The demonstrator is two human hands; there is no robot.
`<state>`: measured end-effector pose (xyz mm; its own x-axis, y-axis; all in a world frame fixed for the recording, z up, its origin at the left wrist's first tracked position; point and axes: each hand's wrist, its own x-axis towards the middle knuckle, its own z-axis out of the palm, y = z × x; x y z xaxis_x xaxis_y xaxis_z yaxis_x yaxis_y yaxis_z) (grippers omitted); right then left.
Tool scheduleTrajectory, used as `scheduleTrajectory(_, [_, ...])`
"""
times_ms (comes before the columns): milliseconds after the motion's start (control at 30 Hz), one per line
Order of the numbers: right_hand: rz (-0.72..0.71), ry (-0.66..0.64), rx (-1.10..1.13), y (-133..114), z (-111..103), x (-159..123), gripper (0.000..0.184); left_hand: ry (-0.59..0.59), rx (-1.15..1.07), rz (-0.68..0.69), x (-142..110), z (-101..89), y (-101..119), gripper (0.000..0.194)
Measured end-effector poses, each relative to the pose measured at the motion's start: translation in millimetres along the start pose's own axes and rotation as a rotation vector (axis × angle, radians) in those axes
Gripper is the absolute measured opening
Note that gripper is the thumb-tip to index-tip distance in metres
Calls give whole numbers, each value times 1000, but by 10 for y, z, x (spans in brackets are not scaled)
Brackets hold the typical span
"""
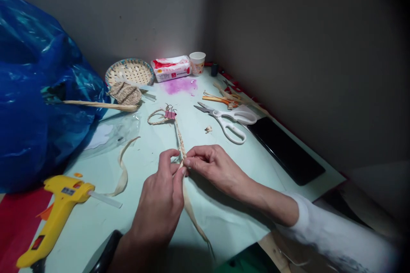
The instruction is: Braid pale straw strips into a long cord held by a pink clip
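A pale braid of flat plant-fibre strips (180,136) runs from a pink binder clip (171,114) toward me. Beyond the clip, a thin braided loop (156,120) lies on the table. My left hand (163,196) pinches the near end of the braid between thumb and fingers, its index finger bent over. Against it, my right hand (214,166) grips the braid from the right with thumb and forefinger. One loose strip (191,211) hangs below my hands toward the table's front edge. My fingers partly hide the strands where they cross.
A yellow glue gun (59,215) and a blue plastic bag (41,89) stand at left. White-handled scissors (229,121) and a black phone-like slab (285,149) lie at right. Behind are a basket (130,71), twine ball (124,93), tissue pack (171,68) and paper cup (197,63).
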<state>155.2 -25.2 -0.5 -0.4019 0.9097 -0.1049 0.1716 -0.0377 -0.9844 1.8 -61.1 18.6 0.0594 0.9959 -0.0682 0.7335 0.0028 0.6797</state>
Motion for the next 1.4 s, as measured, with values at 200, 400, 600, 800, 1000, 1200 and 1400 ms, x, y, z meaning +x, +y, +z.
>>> scheduleTrajectory(200, [13, 44, 7, 2, 16, -66, 25, 115, 153, 253, -79, -22, -5, 23])
scheduleTrajectory(400, [88, -32, 250, -34, -30, -71, 25, 209, -6, 245, -244, 283, -60, 10])
scheduleTrajectory(600, [128, -62, 429, -35, -90, -56, 20, 250, 111, 340, -269, 395, -78, 17])
scheduleTrajectory(800, [136, -42, 430, 13, -83, -61, 23, 273, -199, 68, -28, 33, 70, 13])
scheduleTrajectory(1000, [92, -115, 422, 20, -52, -45, 23, -299, -1008, -329, 170, 149, 26, 24])
scheduleTrajectory(1200, [-17, 13, 55, 52, -61, -93, 26, -321, -1049, -350, 213, 240, 6, 33])
scheduleTrajectory(1400, [-44, 67, -205, -12, -60, -172, 23, -290, -1026, -404, 220, 237, 4, 37])
